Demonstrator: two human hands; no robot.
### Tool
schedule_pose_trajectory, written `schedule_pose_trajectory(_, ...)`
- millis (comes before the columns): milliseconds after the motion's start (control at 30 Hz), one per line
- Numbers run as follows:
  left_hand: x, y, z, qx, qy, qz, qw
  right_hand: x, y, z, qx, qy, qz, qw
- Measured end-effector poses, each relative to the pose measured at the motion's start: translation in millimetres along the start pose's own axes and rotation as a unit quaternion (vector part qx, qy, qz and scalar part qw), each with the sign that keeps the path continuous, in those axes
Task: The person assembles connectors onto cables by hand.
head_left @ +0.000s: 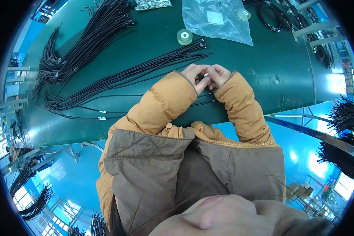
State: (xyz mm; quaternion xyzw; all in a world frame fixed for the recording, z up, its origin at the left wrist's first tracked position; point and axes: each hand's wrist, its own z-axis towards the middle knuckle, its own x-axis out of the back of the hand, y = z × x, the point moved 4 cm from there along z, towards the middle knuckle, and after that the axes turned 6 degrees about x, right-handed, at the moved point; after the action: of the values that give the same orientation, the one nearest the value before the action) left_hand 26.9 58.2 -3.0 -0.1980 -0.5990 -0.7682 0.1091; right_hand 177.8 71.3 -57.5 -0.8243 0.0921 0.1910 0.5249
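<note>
Near the table's front edge, my left hand [196,76] and my right hand [218,75] meet with fingertips pinched together. A small white piece [205,74] shows at the right fingertips; its exact kind is too small to tell. Whatever the left fingers pinch is hidden behind them. Just beyond the hands lies a long bundle of thin black cables [135,70], its metal-tipped ends close to my left hand. A few separate black cables run below my left forearm, two with white tags [102,115]. Their other ends [214,101] come out under my right hand.
A thicker heap of black cables [94,37] covers the green table's [279,84] far left. Beyond my hands are a translucent roll [184,37], a clear plastic bag [220,23] and a bag of small metal parts [153,3]. Coiled cables [269,15] lie far right. Cable bunches [342,151] hang beside the table.
</note>
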Motion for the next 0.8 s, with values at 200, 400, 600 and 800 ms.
schedule_pose_trajectory(200,4,-20,0,0.004,0.017,-0.010,1.000,4,-13,-8,-0.020,0.104,0.124,0.987)
schedule_pose_trajectory(400,-1,-18,0,0.004,0.014,-0.012,1.000,19,-5,-7,0.060,0.022,0.093,0.994)
schedule_pose_trajectory(600,-4,-24,-1,0.011,-0.007,0.001,1.000,23,-2,1,0.037,0.050,0.111,0.992)
schedule_pose_trajectory(800,-5,-18,-5,-0.028,-0.002,0.056,0.998,22,2,0,0.071,0.052,0.213,0.973)
